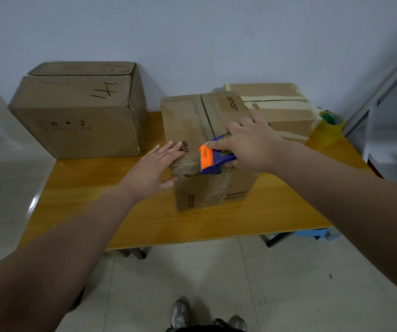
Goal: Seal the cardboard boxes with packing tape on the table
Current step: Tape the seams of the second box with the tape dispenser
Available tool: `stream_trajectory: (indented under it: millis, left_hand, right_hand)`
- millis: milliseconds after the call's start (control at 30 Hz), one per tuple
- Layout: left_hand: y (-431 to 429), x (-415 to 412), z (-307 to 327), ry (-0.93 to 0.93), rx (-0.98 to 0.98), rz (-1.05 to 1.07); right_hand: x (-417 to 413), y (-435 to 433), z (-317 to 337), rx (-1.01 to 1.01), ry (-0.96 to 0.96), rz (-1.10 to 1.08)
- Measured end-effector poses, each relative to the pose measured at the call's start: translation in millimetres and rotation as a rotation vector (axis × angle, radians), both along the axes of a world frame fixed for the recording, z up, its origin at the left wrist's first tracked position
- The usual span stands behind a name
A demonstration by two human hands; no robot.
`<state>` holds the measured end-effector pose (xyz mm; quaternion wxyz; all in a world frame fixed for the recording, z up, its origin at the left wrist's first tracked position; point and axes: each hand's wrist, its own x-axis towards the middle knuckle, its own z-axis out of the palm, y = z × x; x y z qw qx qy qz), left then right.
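The counter [97, 212] carries three cardboard boxes: a big box [77, 116] far left, a middle box [187, 121] near the centre, and just behind it on the right a third box [276, 109] with pale strips across its flaps. The middle box's seam [207, 113] runs near-to-far, straight away from the right grip [250, 144], which is curled round the one blue-and-orange tape dispenser [213, 161] at the lid's near edge, so the coming stroke likely follows that line. The left grip [154, 168], fingers flat, presses the box's near left corner, and one yellow tape roll [331, 125] sits far right.
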<state>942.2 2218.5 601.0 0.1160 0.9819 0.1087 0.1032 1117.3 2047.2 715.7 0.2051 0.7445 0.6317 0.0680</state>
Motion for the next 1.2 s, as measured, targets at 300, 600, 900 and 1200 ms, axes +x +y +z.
stream_trajectory:
  millis: [300,600,900,1200]
  left_hand:
    - [1,7,-14,-0.010,0.248,0.036]
    - [-6,11,-14,-0.043,0.234,0.052]
    - [-41,9,-1,0.043,0.353,0.100]
    - [-54,12,-6,0.053,0.320,0.370]
  right_hand:
    - [1,5,1,-0.024,-0.029,0.020]
    - [4,2,-5,-0.016,-0.010,-0.020]
    - [-2,0,3,-0.064,-0.035,0.003]
    - [18,-6,17,-0.005,-0.065,0.130]
